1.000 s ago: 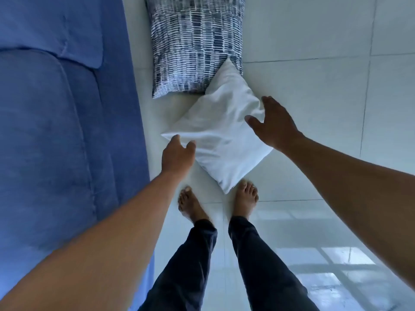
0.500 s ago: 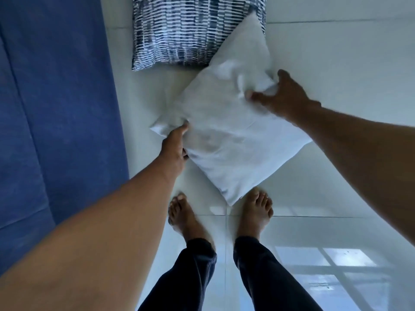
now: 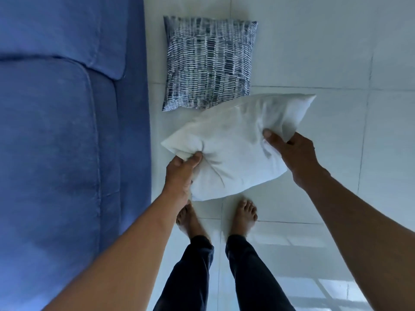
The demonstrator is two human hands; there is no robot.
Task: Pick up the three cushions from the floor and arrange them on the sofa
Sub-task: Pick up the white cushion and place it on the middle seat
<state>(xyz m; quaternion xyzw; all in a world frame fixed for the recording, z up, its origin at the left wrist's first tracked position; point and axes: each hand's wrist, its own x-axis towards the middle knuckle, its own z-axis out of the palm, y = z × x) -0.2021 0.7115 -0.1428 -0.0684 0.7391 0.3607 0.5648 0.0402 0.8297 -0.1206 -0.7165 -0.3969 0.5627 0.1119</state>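
White tiled floor (image 3: 314,52), blue sofa (image 3: 56,153) left. Both hands pinch white cushion (image 3: 233,149) clear of floor: left hand (image 3: 182,171) near-left corner, right hand (image 3: 294,153) right edge. Patterned cushion (image 3: 208,63) on floor, far. Risk: loose fabric pinch slips, cushion drops.

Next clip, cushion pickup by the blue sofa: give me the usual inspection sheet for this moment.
Surface: pale tiled floor, glossy, window reflection lower right.
Job's things: white cushion gripped at two sides; patterned cushion flat on the floor beside the sofa; third cushion not in view.
Clutter: nothing seen.
Grippers: left hand and right hand both pinch the white cushion.
Cables: nothing seen.
Surroundings: bare feet, dark trousers.
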